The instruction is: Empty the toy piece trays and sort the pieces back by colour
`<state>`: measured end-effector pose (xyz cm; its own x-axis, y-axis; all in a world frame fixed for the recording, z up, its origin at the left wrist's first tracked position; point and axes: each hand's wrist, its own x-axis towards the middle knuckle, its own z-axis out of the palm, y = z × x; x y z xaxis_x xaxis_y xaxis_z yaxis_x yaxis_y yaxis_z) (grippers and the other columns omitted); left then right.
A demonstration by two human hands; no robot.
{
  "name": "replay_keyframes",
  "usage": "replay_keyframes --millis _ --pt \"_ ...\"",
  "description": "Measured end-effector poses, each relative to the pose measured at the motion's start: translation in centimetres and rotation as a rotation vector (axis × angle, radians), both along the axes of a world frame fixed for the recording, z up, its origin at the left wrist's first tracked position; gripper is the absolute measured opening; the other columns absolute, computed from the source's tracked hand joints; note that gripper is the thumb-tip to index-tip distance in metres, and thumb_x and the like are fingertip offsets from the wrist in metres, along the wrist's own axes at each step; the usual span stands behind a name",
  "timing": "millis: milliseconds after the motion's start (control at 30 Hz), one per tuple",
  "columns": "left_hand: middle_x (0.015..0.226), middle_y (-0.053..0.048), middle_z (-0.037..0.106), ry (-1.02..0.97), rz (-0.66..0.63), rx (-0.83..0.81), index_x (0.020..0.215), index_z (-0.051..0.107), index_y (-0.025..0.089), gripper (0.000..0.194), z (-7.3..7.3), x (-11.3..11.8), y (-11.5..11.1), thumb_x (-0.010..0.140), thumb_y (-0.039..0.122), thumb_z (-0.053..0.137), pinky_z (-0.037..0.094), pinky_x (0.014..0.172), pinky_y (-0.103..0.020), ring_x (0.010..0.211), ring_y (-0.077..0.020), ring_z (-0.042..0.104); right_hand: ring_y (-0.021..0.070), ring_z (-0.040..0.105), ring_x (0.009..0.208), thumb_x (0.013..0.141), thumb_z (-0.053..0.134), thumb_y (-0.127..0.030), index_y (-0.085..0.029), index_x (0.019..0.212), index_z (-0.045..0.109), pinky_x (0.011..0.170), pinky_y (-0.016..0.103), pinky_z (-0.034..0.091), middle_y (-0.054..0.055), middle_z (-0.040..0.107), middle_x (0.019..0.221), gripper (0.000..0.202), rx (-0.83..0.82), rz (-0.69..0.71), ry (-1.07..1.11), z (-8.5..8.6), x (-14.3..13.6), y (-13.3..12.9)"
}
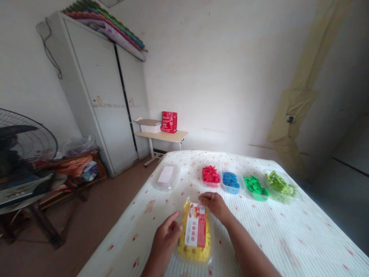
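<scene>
From where I stand, the clear container of yellow pieces (192, 252) lies on the near part of the patterned tablecloth (138, 227), label up. Its long axis runs away from the person, the far end barely angled right. The left hand (165, 234) is at its left edge, thumb and forefinger parted. The right hand (215, 204) meets the far right corner, fingers curled together; I can't tell whether they pinch the rim.

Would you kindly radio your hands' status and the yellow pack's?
Right hand at far edge of yellow pack; left hand at its left side. Pack flat on table, label up. Filled tubs sit beyond, apart.
</scene>
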<state>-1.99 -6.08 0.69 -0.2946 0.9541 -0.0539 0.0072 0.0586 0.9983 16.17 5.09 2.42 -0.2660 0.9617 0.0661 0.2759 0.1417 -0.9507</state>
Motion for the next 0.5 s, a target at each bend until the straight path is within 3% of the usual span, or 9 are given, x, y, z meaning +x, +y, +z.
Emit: replay_keyframes --millis 200,500 --pt "0.070 0.000 0.059 -0.024 0.007 -0.014 0.108 0.063 0.008 0.053 0.7 0.3 -0.5 0.062 0.035 0.062 0.045 0.065 -0.023 0.067 -0.0143 0.057 0.0085 0.044 0.045 0.061 0.063 -0.025 -0.015 0.060 0.060 0.045 0.022 0.030 -0.003 0.054 0.049 0.010 -0.188 -0.050 -0.009 0.3 -0.5 0.1" --pt "0.068 0.003 0.052 -0.098 -0.017 -0.012 0.118 0.058 0.010 0.058 0.9 0.4 -0.9 0.064 0.032 0.061 0.042 0.061 -0.021 0.063 -0.0111 0.051 0.0069 0.043 0.043 0.055 0.063 -0.021 -0.016 0.058 0.055 0.043 0.019 0.028 -0.006 0.049 0.045 0.010 -0.331 -0.047 -0.002 0.6 -0.6 0.5"
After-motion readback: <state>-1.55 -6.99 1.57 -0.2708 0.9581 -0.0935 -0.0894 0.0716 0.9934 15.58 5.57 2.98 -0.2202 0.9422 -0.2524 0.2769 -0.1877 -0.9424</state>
